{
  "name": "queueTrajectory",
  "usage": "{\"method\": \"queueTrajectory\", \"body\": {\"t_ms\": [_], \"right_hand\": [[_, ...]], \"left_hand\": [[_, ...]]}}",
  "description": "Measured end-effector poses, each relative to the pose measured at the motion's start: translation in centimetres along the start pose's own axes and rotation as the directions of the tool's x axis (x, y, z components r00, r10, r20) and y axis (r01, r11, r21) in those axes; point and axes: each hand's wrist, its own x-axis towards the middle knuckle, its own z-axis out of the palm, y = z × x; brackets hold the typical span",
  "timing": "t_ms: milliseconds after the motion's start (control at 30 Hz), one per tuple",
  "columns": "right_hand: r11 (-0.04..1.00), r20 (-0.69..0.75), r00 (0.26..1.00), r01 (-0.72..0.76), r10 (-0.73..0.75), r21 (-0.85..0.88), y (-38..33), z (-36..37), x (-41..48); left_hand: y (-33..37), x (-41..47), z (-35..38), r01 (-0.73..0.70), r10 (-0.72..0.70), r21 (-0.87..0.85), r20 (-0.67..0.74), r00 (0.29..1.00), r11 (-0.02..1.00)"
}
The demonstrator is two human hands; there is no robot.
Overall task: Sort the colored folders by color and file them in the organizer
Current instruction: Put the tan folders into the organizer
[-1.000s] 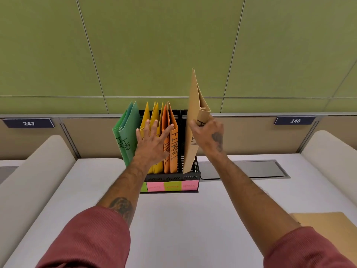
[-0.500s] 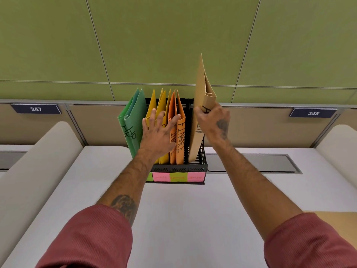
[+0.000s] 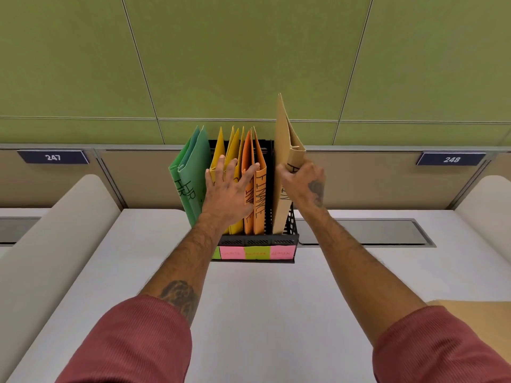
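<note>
A black mesh organizer (image 3: 293,233) stands at the back of the white desk (image 3: 262,313), with pink and green sticky labels on its front. Green folders (image 3: 193,172) fill its left slot, yellow folders (image 3: 231,145) come after them, then orange folders (image 3: 260,189) marked FINANCE. My left hand (image 3: 226,192) presses flat with straight fingers against the yellow and orange folders. My right hand (image 3: 302,183) grips the spine of a tan folder (image 3: 284,134), which stands tilted in the rightmost slot and rises above the others.
Another tan folder (image 3: 481,327) lies on the desk at the lower right edge. Padded beige dividers (image 3: 41,244) flank the desk on both sides. A grey cable hatch (image 3: 365,230) sits right of the organizer. A green panel wall rises behind, with plates 247 and 248.
The tan folder has sunk a little lower into the right slot under my right hand. My left hand stays pressed on the yellow and orange folders. My head has shifted slightly.
</note>
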Motion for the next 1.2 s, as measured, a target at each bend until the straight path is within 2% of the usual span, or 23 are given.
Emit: {"method": "queueTrajectory", "body": {"t_ms": [200,467,700,833,933,1033,1200], "right_hand": [[1.000,0.090,0.996,0.013,-0.014,0.009,0.6,2.5,-0.4],[0.991,0.154,0.980,-0.131,0.127,0.017,2.9,4.8,-1.6],[0.981,0.203,0.962,-0.192,0.182,0.029,3.6,5.5,-1.7],[0.970,0.268,0.936,-0.242,0.227,0.027,3.6,4.9,-1.3],[0.965,0.369,0.897,-0.263,0.245,-0.002,3.9,4.0,-1.8],[0.966,0.403,0.878,-0.232,0.258,-0.113,4.0,2.6,-3.1],[0.968,0.405,0.902,-0.047,0.148,-0.248,5.3,0.3,-7.3]], "left_hand": [[0.2,-0.3,0.0,0.003,-0.004,0.000,-0.028,1.000,1.000],[0.1,-0.3,0.3,0.002,-0.002,0.000,-0.047,0.999,1.000],[0.1,-0.3,0.4,0.007,-0.006,0.014,-0.053,0.999,1.000],[0.1,-0.3,0.3,0.009,-0.008,0.019,-0.029,1.000,1.000],[0.2,-0.2,-0.3,0.012,-0.012,0.003,0.023,1.000,1.000],[0.5,-0.6,-1.1,0.023,-0.021,-0.037,0.065,0.998,0.999],[1.7,-4.2,-0.9,0.042,-0.040,-0.074,0.022,0.999,0.996]]}}
